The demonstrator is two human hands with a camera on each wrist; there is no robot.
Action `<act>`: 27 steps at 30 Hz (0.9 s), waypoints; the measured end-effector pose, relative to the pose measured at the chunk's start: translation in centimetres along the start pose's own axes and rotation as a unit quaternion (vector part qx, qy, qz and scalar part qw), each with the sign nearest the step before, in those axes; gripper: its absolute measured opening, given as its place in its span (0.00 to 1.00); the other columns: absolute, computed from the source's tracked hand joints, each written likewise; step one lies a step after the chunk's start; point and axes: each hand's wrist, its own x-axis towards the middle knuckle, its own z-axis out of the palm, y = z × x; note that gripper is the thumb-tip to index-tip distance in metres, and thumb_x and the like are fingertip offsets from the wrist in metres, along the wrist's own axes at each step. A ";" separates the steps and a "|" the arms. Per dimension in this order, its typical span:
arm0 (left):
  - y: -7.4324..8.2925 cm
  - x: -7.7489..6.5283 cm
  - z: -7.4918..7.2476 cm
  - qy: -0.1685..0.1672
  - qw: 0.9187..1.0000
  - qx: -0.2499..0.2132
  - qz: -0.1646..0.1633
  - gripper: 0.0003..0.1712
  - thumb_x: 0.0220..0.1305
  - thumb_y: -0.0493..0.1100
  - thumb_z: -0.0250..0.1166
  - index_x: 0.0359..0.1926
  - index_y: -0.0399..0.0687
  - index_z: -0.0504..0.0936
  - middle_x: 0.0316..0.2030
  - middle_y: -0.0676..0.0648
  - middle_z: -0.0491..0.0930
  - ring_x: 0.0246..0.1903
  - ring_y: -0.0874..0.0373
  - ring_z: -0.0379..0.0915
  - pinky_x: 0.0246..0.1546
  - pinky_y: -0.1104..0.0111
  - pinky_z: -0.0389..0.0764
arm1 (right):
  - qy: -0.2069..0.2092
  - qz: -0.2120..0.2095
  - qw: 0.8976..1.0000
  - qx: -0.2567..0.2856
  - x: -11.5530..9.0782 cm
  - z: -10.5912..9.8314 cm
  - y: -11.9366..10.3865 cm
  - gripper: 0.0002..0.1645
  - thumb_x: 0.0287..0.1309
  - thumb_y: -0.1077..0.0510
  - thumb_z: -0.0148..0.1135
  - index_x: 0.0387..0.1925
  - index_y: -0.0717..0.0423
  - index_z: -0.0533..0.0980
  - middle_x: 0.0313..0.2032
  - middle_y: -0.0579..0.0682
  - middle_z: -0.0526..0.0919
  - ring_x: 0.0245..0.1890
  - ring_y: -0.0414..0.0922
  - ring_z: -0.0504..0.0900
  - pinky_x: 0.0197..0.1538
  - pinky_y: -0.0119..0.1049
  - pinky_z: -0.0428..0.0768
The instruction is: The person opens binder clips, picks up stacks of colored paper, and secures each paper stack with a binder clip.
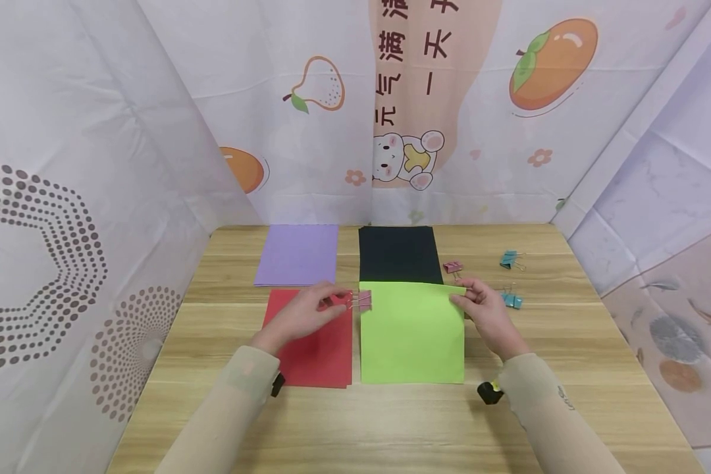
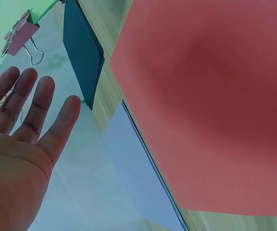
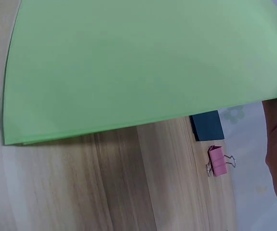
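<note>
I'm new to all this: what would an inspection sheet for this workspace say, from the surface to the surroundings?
Surface: wood-grain table.
Job's things: green paper, with a pink clip on its left edge near the far corner.
Clutter: red paper, purple paper, black paper; a loose pink clip and two teal clips at right.
Hands: left hand open beside the clipped edge; right hand pinching the green paper's far right corner.
Cables: nothing seen.
Surroundings: white printed curtains.

White fruit-print curtain (image 1: 332, 151) with dark lettering (image 1: 391, 45) behind a wood-grain tabletop (image 1: 391, 428), patterned cloth (image 1: 124, 250) on both sides.
</note>
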 end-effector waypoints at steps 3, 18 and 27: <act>-0.1 -0.1 -0.1 0.002 1.000 0.004 -0.003 0.26 0.59 0.56 0.62 0.59 0.58 0.74 0.49 0.50 0.74 0.42 0.60 0.70 0.41 0.67 0.75 | 0.003 0.003 1.000 0.002 0.0 0.0 0.0 0.21 0.59 0.52 0.61 0.51 0.56 0.70 0.37 0.57 0.81 0.34 0.44 0.80 0.41 0.39 0.80; -1.4 -0.9 -0.1 0.040 0.995 0.074 -0.045 0.29 0.59 0.57 0.62 0.61 0.60 0.71 0.58 0.52 0.68 0.57 0.51 0.63 0.53 0.53 0.70 | 0.010 0.031 0.999 -0.021 0.1 -0.3 0.6 0.28 0.59 0.48 0.61 0.57 0.56 0.68 0.41 0.57 0.80 0.36 0.45 0.80 0.42 0.41 0.79; -2.9 -1.7 -0.1 0.056 0.991 0.114 -0.040 0.26 0.61 0.50 0.62 0.60 0.51 0.73 0.60 0.45 0.66 0.61 0.47 0.58 0.56 0.49 0.66 | 0.007 0.044 0.998 -0.038 0.3 -0.5 1.5 0.29 0.59 0.47 0.60 0.58 0.54 0.67 0.44 0.55 0.81 0.39 0.46 0.80 0.43 0.39 0.79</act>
